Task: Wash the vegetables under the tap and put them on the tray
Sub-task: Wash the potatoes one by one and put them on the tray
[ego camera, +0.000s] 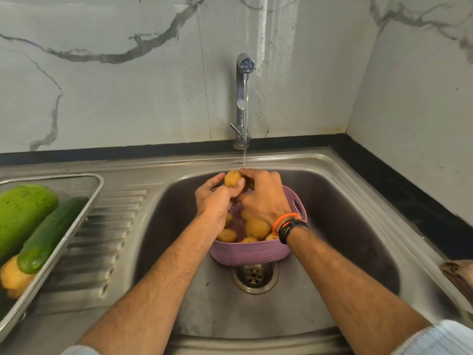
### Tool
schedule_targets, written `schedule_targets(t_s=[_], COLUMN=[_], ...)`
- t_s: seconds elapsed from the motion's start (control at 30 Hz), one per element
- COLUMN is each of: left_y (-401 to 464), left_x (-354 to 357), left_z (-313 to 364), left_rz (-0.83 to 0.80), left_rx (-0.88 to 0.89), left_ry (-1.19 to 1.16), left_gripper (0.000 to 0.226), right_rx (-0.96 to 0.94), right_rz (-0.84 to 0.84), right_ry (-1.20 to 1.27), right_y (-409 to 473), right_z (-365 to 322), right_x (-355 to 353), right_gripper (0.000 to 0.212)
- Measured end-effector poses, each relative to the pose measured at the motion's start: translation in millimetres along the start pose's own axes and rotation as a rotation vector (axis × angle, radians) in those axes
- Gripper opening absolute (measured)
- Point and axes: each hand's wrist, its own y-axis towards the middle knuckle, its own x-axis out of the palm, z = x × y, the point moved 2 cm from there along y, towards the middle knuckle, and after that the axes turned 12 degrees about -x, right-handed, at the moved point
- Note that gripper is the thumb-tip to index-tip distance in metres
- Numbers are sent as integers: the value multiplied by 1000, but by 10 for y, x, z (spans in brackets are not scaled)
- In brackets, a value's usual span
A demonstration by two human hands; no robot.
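Both my hands hold one potato (232,178) under the running tap (243,80), above a pink basket (253,249) that stands in the sink (332,226). My left hand (217,201) grips the potato from the left, thumb across it. My right hand (263,198) curls round its right side. Several more potatoes (257,228) lie in the basket. A metal mesh tray (76,213) on the drainboard at the left holds a pale green gourd (23,211), a dark cucumber (51,234) and a yellow vegetable (12,278).
The sink drain (254,276) lies just in front of the basket. A ribbed steel drainboard (110,239) lies between tray and basin. Marble walls close the back and right side. A brown object (458,272) pokes in at the right edge.
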Motion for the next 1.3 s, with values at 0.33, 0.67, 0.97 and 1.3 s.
schedule_targets(t_s=[0.33,0.67,0.97,1.3], left_y=[3,-24,-66,-112], left_x=[-17,-11,-16,-16], left_z=[-11,24,45,90], left_rz=[27,-51,-38,-124], left_rx=[25,-98,-157,-222], left_ry=[59,18,-75,-167], left_gripper=[50,18,15,23], right_rx=[8,347,379,359], right_rz=[-8,111,138,216], right_ry=[-14,496,740,769], right_y=[-10,36,70,114], right_z=[-3,190,302,288], right_x=[21,-21,-59,5], right_gripper=[33,44,28,19])
